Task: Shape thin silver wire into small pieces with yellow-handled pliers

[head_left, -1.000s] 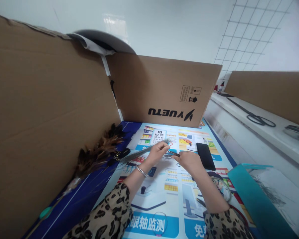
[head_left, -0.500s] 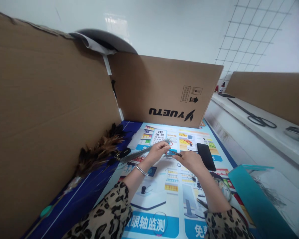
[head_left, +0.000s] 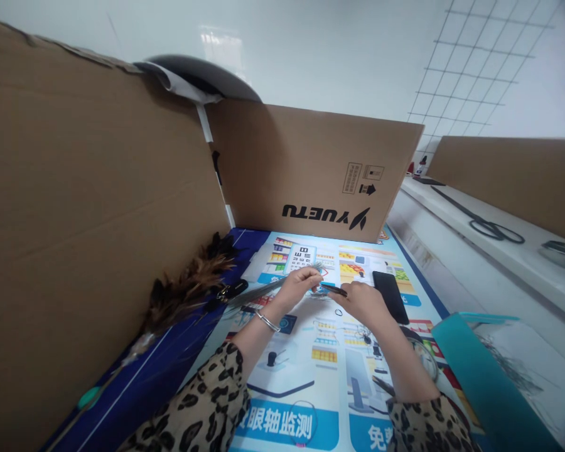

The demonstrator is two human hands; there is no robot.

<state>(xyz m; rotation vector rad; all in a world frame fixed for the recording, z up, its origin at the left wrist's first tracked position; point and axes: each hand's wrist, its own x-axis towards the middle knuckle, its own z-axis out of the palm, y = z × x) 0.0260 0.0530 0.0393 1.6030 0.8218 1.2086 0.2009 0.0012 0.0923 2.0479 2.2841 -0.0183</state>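
Observation:
My left hand (head_left: 297, 285) is closed in a pinch on a long thin grey bundle of strands (head_left: 258, 291) that runs out to the left over the printed mat (head_left: 292, 376). My right hand (head_left: 363, 302) is closed on a small dark slim tool (head_left: 334, 289) whose tip points left toward the left fingers. The two hands nearly touch above the mat's middle. A silver bangle (head_left: 268, 322) sits on my left wrist. Both sleeves have a leopard print.
A black phone (head_left: 390, 296) lies just right of my right hand. Brown feathers (head_left: 183, 292) lie at the left by the cardboard wall (head_left: 98, 220). A cardboard box (head_left: 311, 169) stands behind. A teal tray (head_left: 480, 376) sits at right; scissors (head_left: 484, 223) lie on the white ledge.
Both hands stay together almost unmoved; the right hand and its tool have shifted slightly right and up. The view has tilted a little.

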